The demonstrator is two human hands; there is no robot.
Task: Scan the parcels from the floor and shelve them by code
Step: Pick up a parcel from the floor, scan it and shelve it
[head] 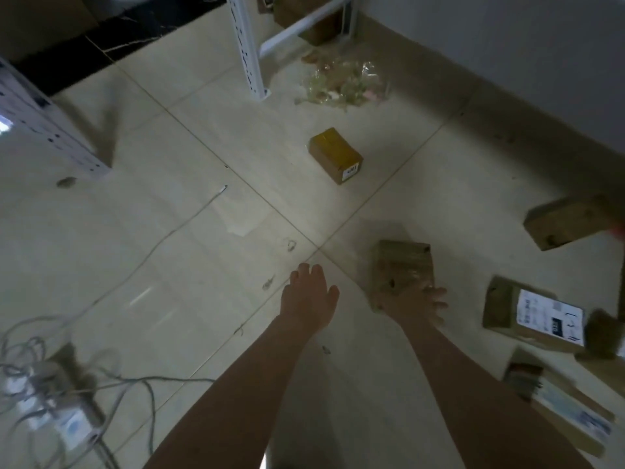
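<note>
both hands are down near the floor. the right hand is at the near edge of a taped-up brown parcel, fingers spread out straight, not wrapped round it. too blurry to tell if it's actually touching. the left hand hovers just left of that parcel, fingers relaxed, holding nothing. beyond the parcel sits a small box with yellow tape and a white sticker with a few dark digits, can't read them for sure. right of the parcel lies a flat parcel with a big white shipping label, print too smeared to read.
</note>
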